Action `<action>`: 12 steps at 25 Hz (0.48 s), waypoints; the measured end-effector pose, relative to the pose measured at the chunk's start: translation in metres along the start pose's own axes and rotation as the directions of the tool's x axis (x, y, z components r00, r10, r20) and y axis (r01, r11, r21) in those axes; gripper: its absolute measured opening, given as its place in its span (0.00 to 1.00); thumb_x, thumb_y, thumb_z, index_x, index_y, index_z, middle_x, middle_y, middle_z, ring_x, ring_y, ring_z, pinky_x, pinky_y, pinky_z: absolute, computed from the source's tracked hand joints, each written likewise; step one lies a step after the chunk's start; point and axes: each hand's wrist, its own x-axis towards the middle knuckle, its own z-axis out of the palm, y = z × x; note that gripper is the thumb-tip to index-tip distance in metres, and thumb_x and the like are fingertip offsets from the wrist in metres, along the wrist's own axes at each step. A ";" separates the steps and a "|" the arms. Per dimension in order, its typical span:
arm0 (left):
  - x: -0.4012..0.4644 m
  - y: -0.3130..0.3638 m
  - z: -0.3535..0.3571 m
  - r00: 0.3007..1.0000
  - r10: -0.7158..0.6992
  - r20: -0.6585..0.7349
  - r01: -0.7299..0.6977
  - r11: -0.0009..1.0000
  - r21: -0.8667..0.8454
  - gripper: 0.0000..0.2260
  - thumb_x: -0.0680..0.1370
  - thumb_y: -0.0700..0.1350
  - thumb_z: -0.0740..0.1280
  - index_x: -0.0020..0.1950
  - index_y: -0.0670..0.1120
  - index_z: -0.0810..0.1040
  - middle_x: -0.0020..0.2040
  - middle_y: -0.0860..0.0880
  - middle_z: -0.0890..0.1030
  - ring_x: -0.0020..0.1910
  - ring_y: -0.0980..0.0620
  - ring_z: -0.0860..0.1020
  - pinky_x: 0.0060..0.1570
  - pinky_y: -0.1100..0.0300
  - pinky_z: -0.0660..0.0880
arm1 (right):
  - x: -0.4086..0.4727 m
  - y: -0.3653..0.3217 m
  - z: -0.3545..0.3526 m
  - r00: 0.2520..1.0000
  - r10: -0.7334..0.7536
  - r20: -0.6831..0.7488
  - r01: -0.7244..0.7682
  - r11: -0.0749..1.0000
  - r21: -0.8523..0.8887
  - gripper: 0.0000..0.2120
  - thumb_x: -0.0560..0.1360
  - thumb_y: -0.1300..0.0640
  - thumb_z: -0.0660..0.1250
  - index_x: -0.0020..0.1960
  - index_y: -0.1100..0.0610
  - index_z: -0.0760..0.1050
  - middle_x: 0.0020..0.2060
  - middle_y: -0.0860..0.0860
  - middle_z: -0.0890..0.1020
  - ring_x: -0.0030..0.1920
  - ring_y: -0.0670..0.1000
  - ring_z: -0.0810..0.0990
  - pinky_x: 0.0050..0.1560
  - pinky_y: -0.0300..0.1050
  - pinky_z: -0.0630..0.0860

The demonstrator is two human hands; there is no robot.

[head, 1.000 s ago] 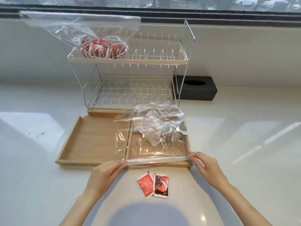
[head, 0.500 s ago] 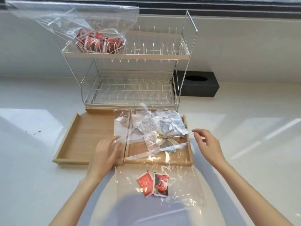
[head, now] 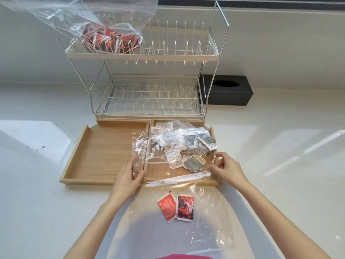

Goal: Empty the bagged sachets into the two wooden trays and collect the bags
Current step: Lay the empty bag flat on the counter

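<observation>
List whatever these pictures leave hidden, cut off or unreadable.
- Head view: print on the white sachets in the right wooden tray is too small to read.
- The clear bag both hands hold glares; how the left hand fingers and right hand fingers pinch it is blurred.
- The upper bag on the dish rack is cut off by the frame's top-left edge.
- Its red sachets overlap; their count is hidden.

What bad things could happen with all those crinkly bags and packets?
1. The clear bag both hands grip lies over the white sachets in the right tray; lifting it may drag some out.
2. The two red sachets lie under another clear bag, easily forgotten.
3. The bagged red sachets on the rack might tumble.
</observation>
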 end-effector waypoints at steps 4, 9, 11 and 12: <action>-0.003 0.007 -0.009 0.998 -0.015 -0.055 0.009 0.995 -0.101 0.21 0.72 0.46 0.68 0.65 0.48 0.70 0.28 0.49 0.70 0.28 0.56 0.70 0.33 0.62 0.65 | -0.002 -0.001 -0.003 0.997 0.053 -0.053 -0.045 0.989 0.142 0.11 0.71 0.60 0.67 0.54 0.56 0.74 0.34 0.50 0.78 0.37 0.50 0.79 0.41 0.34 0.73; 0.001 0.029 -0.029 0.998 -0.013 -0.064 -0.013 0.919 -0.394 0.22 0.73 0.43 0.67 0.65 0.56 0.67 0.24 0.54 0.78 0.26 0.62 0.76 0.35 0.72 0.71 | 0.000 -0.021 -0.021 0.986 0.043 -0.162 0.030 0.904 0.427 0.12 0.73 0.60 0.66 0.56 0.56 0.71 0.35 0.51 0.78 0.35 0.50 0.78 0.40 0.42 0.75; 0.000 0.043 -0.038 1.000 0.016 -0.006 -0.016 0.841 -0.540 0.25 0.74 0.39 0.66 0.65 0.58 0.62 0.31 0.54 0.82 0.31 0.62 0.79 0.40 0.72 0.75 | 0.000 -0.030 -0.031 0.981 0.039 -0.192 0.062 0.870 0.489 0.12 0.74 0.60 0.65 0.56 0.55 0.70 0.36 0.52 0.79 0.35 0.50 0.78 0.40 0.41 0.76; -0.001 0.048 -0.043 0.999 0.036 0.024 -0.016 0.824 -0.567 0.27 0.74 0.38 0.65 0.66 0.58 0.60 0.36 0.54 0.82 0.33 0.63 0.80 0.42 0.73 0.75 | 0.000 -0.034 -0.035 0.978 0.042 -0.206 0.071 0.857 0.511 0.12 0.74 0.60 0.65 0.57 0.56 0.69 0.36 0.52 0.79 0.35 0.49 0.78 0.39 0.40 0.76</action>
